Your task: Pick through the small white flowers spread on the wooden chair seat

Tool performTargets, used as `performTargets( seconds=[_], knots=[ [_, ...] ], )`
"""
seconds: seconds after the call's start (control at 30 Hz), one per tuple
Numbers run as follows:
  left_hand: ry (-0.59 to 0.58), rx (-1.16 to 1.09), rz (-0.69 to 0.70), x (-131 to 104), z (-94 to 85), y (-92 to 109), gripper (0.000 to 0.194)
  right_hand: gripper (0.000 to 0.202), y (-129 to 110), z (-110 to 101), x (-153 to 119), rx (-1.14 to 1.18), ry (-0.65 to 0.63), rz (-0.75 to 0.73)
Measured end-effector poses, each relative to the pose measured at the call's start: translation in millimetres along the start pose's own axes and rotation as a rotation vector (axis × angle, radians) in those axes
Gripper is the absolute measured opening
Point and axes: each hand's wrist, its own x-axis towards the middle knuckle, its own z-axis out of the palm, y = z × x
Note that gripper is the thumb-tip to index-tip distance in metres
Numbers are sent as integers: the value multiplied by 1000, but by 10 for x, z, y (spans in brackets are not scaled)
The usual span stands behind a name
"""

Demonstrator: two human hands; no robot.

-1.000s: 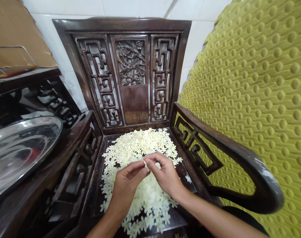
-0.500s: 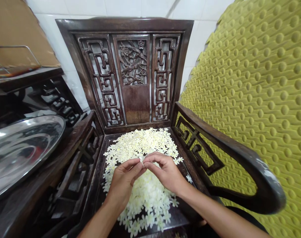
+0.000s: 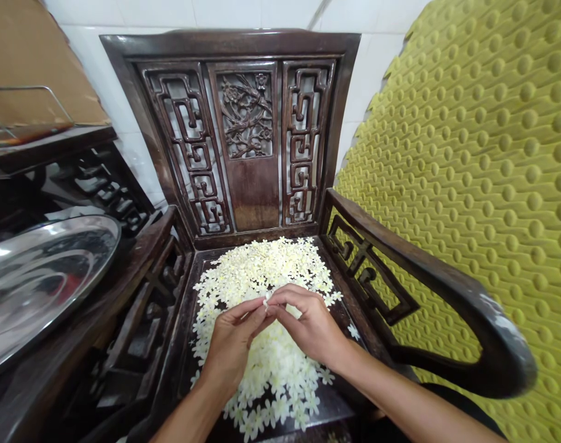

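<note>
A small white flower (image 3: 266,299) is pinched at the point where my two hands meet. My left hand (image 3: 234,332) holds it from the left between thumb and forefinger. From the other side, the thumb and fingertips of my right hand (image 3: 305,320) close on it too. Part of the flower is hidden by the fingertips. Below and around the hands, many cream-white five-petalled flowers (image 3: 266,258) are heaped on the dark wooden chair seat (image 3: 326,409). One single flower (image 3: 353,331) lies apart near the seat's right side.
The chair has a carved backrest (image 3: 252,191), with a curved armrest (image 3: 428,271) on the right and another armrest (image 3: 137,277) on the left. A shiny round metal tray (image 3: 100,246) rests at the left. A yellow bumpy mat (image 3: 492,154) stands upright at the right.
The fingertips have shifted slightly, and more of the white flower now shows between them. Both hands stay over the heap of flowers.
</note>
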Motion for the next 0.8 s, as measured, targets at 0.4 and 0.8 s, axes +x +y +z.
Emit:
performTargets(
  seconds=[0.4, 0.8],
  knots=[
    [-5, 3, -26, 3, -33, -48, 18, 14, -10, 20, -21, -56, 21, -22],
    [-45, 161, 108, -55, 31, 22, 21, 11, -6, -19, -3, -166, 28, -25]
  ],
)
